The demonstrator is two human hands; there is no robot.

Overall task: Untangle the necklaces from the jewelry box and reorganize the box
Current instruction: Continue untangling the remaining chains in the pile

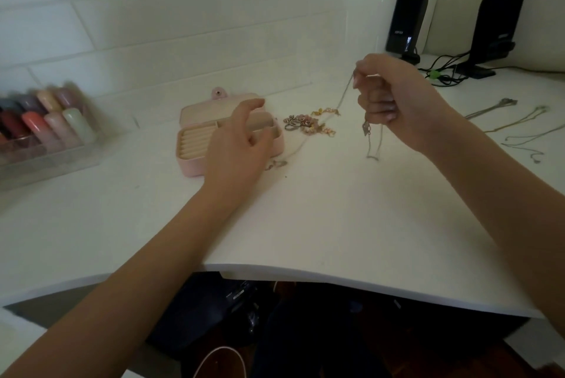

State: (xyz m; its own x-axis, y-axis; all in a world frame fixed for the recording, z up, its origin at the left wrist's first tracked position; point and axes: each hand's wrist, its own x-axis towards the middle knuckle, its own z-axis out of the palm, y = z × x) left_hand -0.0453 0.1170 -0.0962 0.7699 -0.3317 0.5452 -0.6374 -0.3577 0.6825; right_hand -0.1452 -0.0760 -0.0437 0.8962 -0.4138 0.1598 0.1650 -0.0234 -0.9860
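A small pink jewelry box (pixel 195 139) lies open on the white desk, its ring rolls showing at the left. My left hand (pixel 241 145) hovers over the box's right compartment with its fingers loosely spread and holds nothing I can see. Raised above the desk, my right hand (pixel 388 99) pinches a thin silver necklace (pixel 371 139) that hangs down in a loop with a small pendant. A strand of chain runs from that hand down to a heap of gold and pink jewelry (pixel 308 123) right of the box. Another small piece (pixel 276 164) lies by the box's front corner.
Several separated necklaces (pixel 516 123) lie laid out at the right of the desk. A clear tray of coloured bottles (pixel 46 130) stands at the left. Two black speakers (pixel 406 19) with cables stand at the back right. The desk's curved front edge (pixel 305 273) is near me.
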